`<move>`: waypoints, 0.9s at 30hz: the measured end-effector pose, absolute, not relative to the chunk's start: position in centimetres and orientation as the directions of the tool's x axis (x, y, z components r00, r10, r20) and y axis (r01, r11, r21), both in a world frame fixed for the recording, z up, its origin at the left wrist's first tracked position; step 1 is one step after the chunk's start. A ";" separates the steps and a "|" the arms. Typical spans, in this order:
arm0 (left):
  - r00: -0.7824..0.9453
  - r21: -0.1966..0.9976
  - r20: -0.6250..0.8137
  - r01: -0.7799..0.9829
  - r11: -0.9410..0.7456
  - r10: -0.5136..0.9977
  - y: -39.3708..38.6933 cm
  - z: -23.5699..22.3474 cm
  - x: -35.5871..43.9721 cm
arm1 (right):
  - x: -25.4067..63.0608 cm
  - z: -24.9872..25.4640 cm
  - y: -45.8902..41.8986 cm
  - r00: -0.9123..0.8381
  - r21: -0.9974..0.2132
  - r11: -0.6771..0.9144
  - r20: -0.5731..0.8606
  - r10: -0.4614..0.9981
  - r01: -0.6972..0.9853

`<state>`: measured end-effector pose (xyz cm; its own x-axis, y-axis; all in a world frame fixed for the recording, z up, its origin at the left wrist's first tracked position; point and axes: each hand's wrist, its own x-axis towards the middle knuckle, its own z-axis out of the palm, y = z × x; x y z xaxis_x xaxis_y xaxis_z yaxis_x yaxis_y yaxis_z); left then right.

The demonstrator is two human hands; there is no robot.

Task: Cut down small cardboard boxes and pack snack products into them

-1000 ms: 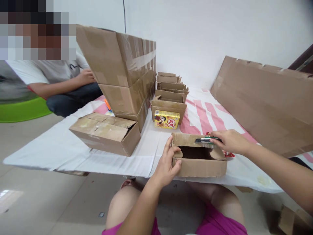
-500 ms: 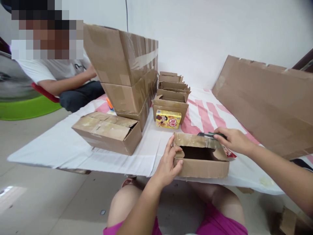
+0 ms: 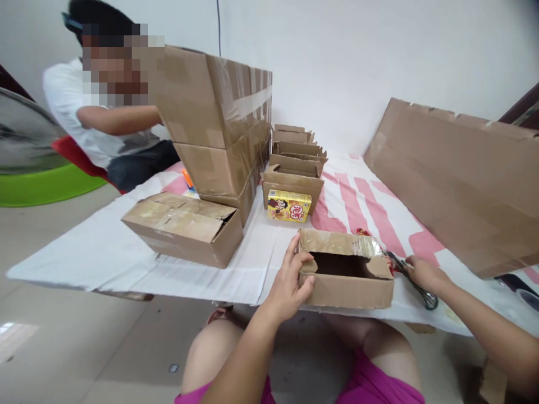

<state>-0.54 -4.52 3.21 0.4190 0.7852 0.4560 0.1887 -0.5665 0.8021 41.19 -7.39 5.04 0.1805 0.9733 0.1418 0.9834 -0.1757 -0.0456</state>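
A small cardboard box (image 3: pixel 347 292) with its top flap raised sits at the table's front edge, its dark inside showing. My left hand (image 3: pixel 290 275) grips its left end, thumb on the front wall and fingers on the side and flap. To the right of the box, my right hand (image 3: pixel 427 276) is low over the table, fingertips closed at the middle of dark green-handled scissors (image 3: pixel 416 287). Their handle loops point toward me and the blades toward the box. Partly hidden behind the box is a red packet (image 3: pixel 391 264). A yellow printed carton (image 3: pixel 289 206) stands behind the box.
Several open cardboard boxes (image 3: pixel 292 182) line up behind the carton. Taped boxes (image 3: pixel 210 106) are stacked at left, with a closed box (image 3: pixel 183 227) in front. A large cardboard sheet (image 3: pixel 458 185) leans at right. Across the table sits another person (image 3: pixel 122 126), arm behind the stack.
My right hand has brought the scissors from above the box flap down to the table on the right. My left hand stays on the box. The other person has leaned toward the stack.
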 end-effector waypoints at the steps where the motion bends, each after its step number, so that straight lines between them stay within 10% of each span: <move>1: 0.420 0.800 0.460 0.186 -0.570 0.783 -4.5 3.2 -0.5 | 40.6 5.7 -6.9 0.179 -0.042 -0.174 0.181 0.967 0.984; 10: 0.434 0.795 0.460 0.188 -0.577 0.775 -4.5 3.4 -0.6 | 26.7 11.7 -5.0 -0.449 -0.163 0.533 0.370 0.813 0.830; 27: 0.441 0.784 0.478 0.176 -0.595 0.760 -4.4 3.4 -0.6 | 23.7 10.9 -4.2 -0.438 -0.190 0.498 0.286 0.852 0.846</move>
